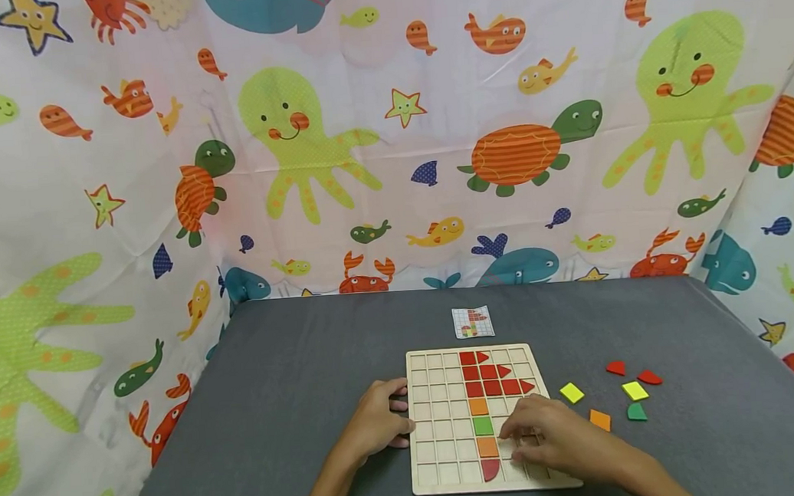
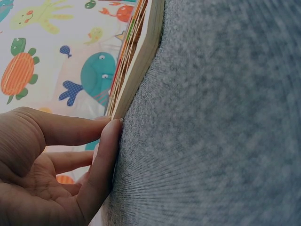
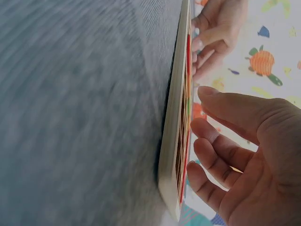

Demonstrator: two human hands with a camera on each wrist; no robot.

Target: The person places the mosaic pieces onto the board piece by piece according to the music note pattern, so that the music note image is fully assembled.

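Observation:
A wooden grid board (image 1: 439,449) lies flat on the table, with red squares (image 1: 474,389), red pointed pieces (image 1: 505,371), orange squares (image 1: 479,407), a green square (image 1: 482,426) and a red rounded piece (image 1: 491,469) in its cells. My left hand (image 1: 373,422) touches the board's left edge with thumb and fingertips. Over the lower right of the board hovers my right hand (image 1: 555,437), hiding some cells. In the right wrist view, its loosely bent fingers (image 3: 221,148) stand apart from the thumb, with nothing visible between them.
Right of the board lie loose pieces: yellow squares (image 1: 572,393), an orange square (image 1: 599,420), red rounded pieces (image 1: 616,369) and a green rounded piece (image 1: 637,412). A small pattern card (image 1: 472,313) lies behind the board on the grey table (image 1: 307,346). A sea-animal curtain (image 1: 395,225) surrounds it.

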